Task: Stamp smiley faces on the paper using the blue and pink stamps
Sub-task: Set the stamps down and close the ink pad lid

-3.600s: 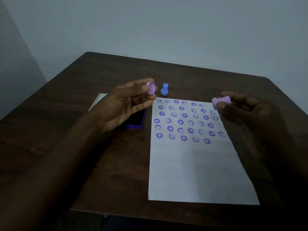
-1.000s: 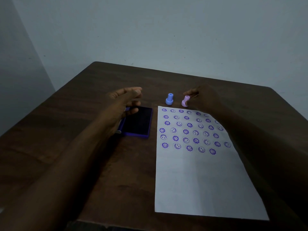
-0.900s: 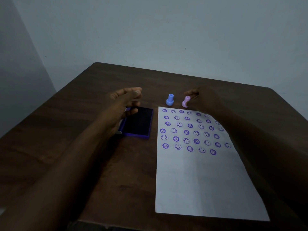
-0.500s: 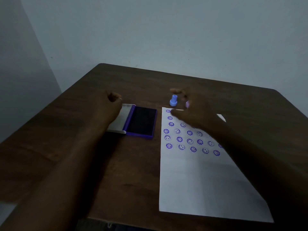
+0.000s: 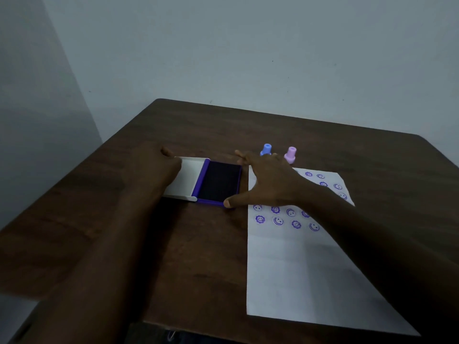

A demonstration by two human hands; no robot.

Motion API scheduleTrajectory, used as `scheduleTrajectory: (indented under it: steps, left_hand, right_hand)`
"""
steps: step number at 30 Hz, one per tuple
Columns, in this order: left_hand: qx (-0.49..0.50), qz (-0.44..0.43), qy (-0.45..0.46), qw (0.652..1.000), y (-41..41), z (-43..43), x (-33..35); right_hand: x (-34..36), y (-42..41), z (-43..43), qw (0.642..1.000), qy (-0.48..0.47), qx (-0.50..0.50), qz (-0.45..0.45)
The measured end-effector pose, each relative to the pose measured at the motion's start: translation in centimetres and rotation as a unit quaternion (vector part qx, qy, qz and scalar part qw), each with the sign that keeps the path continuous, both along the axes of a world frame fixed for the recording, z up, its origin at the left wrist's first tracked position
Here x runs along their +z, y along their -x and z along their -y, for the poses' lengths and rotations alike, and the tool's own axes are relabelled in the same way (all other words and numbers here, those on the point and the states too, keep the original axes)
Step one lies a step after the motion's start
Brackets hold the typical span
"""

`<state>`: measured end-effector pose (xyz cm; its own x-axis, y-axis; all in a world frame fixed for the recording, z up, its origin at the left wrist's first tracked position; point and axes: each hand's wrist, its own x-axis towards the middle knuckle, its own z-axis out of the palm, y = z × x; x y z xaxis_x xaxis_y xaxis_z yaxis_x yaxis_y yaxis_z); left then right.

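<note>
Stamps parked upright at the far edge of the sheet — small blue plastic stamp (image 5: 266,149) and small pink plastic stamp (image 5: 290,155), side by side, handles up, printing faces down on the dark brown wooden worktop (image 5: 203,247). Neither is in a hand. Long axis of each is vertical; standing them that way probably keeps inked faces off the white sheet of paper (image 5: 298,269).

Paper lies right of centre, long axis running near-to-far. Purple smiley prints fill its far part in rows; near half is blank.

Purple ink pad case (image 5: 218,184) sits just left of the paper, open flat: dark pad on the right, white lid (image 5: 186,180) folded out to the left, hinge line running near-to-far like the paper.

Left hand (image 5: 159,170) rests at the lid's left edge, fingers (image 5: 167,152) curled there; whether they grip the lid or only touch it — cannot tell, the hand hides the contact. Right hand (image 5: 268,184) is spread and released, palm down over the paper's far-left corner, thumb tip at the case's near-right corner, holding nothing.

My read: both hands bracket the case to shut or shift it, so stamping looks paused or finished for this stretch. Risk: the sleeve-side forearm lies across fresh prints — smudging possible.
</note>
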<state>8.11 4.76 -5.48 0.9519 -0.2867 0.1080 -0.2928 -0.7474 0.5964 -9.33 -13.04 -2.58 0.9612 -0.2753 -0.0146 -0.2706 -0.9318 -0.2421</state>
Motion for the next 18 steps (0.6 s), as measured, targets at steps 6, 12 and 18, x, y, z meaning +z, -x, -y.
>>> scheduleTrajectory:
  steps: [6,12,18]
  left_hand:
    - [-0.008,-0.042,0.024,0.999,0.7,-0.1,1.1]
    - [-0.092,-0.133,0.283,0.946,3.0,-0.8,4.6]
    - [-0.112,-0.175,0.281,0.937,5.1,2.6,3.2]
  right_hand:
    - [0.2,0.0,0.1,1.0,0.006,-0.005,-0.005]
    - [-0.1,0.4,0.1,1.0,-0.004,-0.016,0.01]
    - [-0.8,0.8,0.3,0.998,-0.009,-0.013,0.059]
